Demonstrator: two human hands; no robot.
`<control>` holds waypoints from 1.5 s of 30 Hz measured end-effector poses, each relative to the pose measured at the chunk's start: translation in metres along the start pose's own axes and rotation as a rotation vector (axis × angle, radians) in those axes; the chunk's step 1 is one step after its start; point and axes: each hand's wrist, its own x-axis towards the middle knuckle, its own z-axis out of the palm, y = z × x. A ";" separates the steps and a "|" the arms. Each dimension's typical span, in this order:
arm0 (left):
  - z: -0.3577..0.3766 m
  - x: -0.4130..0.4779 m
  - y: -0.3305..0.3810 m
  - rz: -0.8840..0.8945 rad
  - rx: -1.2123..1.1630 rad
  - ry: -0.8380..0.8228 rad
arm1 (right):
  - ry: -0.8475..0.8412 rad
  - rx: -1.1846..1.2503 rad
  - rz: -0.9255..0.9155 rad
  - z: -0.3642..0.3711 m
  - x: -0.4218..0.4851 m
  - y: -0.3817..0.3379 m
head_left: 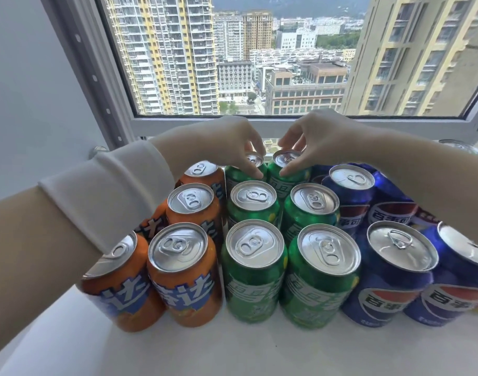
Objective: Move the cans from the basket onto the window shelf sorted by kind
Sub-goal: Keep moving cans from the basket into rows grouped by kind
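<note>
Cans stand upright on the white window shelf (232,348) in three groups: orange cans (183,278) on the left, green cans (254,270) in the middle, blue cans (395,272) on the right. My left hand (232,142) grips the top rim of the far-left green can (236,173) in the back row. My right hand (316,137) grips the top rim of the far-right green can (289,165) beside it. Both of those cans rest on the shelf close to the window. The basket is out of view.
The window frame (259,124) and glass rise right behind the back row of cans. A grey wall (29,90) and a round knob (96,151) lie to the left. Another can top (460,146) shows at the far right.
</note>
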 end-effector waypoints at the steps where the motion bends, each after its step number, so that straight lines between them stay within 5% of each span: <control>1: 0.000 -0.002 0.001 0.003 0.012 0.002 | -0.005 -0.003 -0.004 -0.001 -0.002 -0.001; 17: -0.006 -0.007 0.012 -0.007 0.093 -0.085 | -0.037 0.014 -0.008 -0.007 -0.020 -0.004; 25: 0.006 -0.001 0.096 0.194 0.025 0.085 | 0.083 0.008 0.102 -0.045 -0.087 0.055; 35: 0.032 0.011 0.128 0.025 0.114 0.006 | 0.056 -0.126 0.062 -0.031 -0.108 0.086; 45: 0.032 0.017 0.125 0.109 0.078 0.090 | 0.057 -0.001 0.134 -0.035 -0.106 0.094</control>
